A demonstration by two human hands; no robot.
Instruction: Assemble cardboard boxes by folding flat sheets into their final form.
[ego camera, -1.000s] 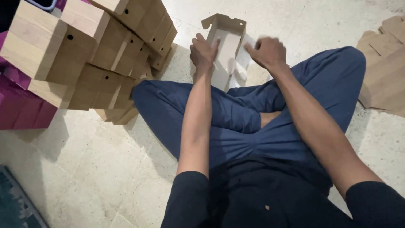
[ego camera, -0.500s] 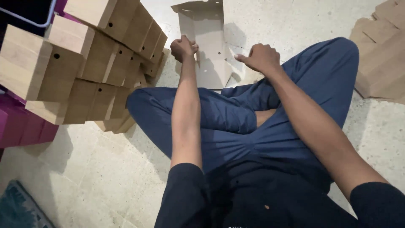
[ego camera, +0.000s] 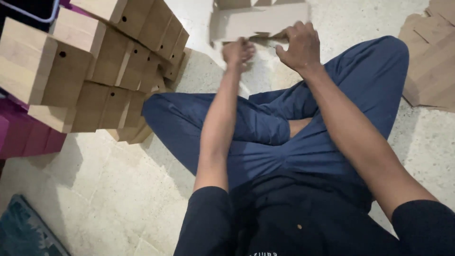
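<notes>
Head view: person seated cross-legged on pale speckled floor (ego camera: 118,199), both arms stretched forward. Left hand (ego camera: 238,51), blurred, fingers curled at lower edge of flat brown cardboard box blank (ego camera: 258,21); actual grasp cannot be told. Right hand (ego camera: 298,46), fingers bent, gripping the blank's lower right edge. Blank lies ahead of knees, near top of view. Stack of folded brown cardboard boxes (ego camera: 95,71) at left; flat cardboard sheets (ego camera: 429,61) at right.

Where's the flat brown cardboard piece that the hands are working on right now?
In the head view, the flat brown cardboard piece lies at the top centre, on the floor beyond the crossed legs, with the left hand and right hand at its near edge.
</notes>
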